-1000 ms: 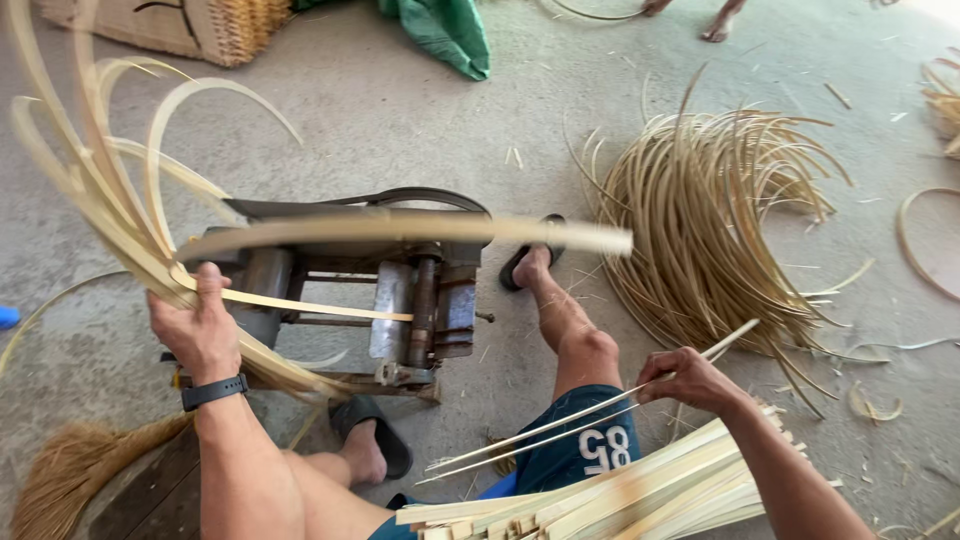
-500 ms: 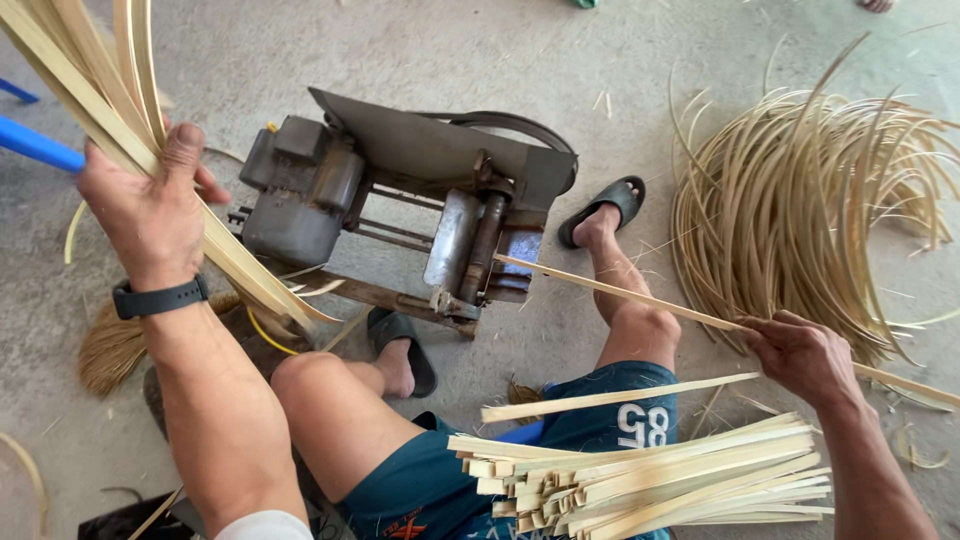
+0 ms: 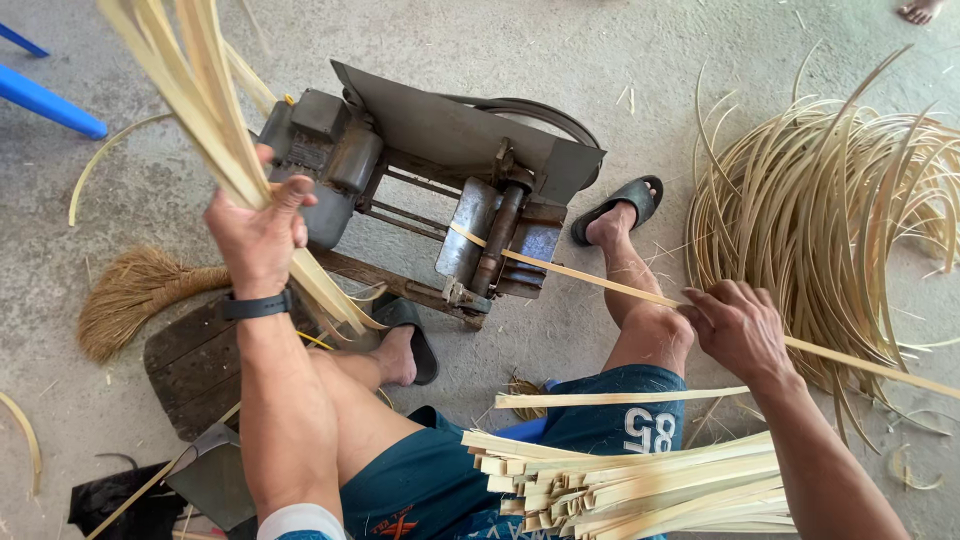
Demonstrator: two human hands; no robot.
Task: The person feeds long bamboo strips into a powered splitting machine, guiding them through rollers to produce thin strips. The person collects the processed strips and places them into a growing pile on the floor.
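strip [image 3: 600, 281] fed further, under right grip [image 3: 738, 328]

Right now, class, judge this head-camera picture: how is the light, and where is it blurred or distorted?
Head view: soft, even daylight with faint shadows and no glare; the strips raised in the left hand are smeared by nearness or motion; the machine and right hand are sharp; wide-angle stretch shows at the edges.

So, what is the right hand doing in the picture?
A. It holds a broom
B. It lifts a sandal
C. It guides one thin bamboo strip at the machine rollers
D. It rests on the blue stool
C: the right hand grips a single bamboo strip that runs straight to the rollers of the machine.
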